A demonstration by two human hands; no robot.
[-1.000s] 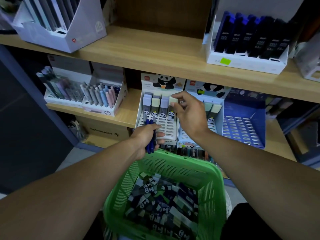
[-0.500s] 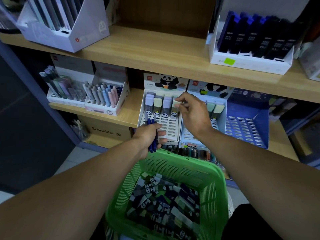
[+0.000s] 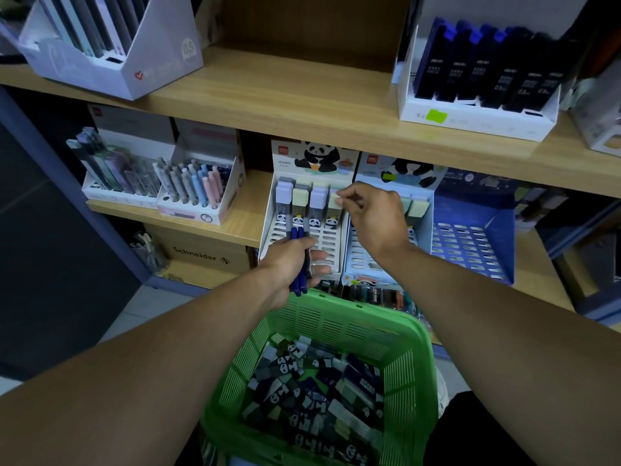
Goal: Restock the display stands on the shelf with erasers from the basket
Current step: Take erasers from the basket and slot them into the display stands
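A green basket [image 3: 408,338] full of panda-sleeved erasers [image 3: 312,388] sits low in front of me. On the lower shelf stand two white panda display stands, the left stand [image 3: 331,245] with one row of erasers [image 3: 300,198] at its top, the right stand [image 3: 361,260] with a few. My left hand [image 3: 294,260] grips a bunch of dark blue erasers [image 3: 300,260] in front of the left stand. My right hand [image 3: 373,213] pinches the rightmost pale green eraser [image 3: 333,200] of that top row.
A blue slotted stand [image 3: 477,243] with bare slots is to the right. Pen boxes [image 3: 198,190] stand to the left on the same shelf. The upper wooden shelf [image 3: 302,95] carries a white box and a box of dark refill packs [image 3: 484,72]. A Schneider carton [image 3: 201,255] sits below.
The view has shifted slightly. My right hand has slid a little left along the top row onto the pale green eraser. The left hand stays put with its bunch.
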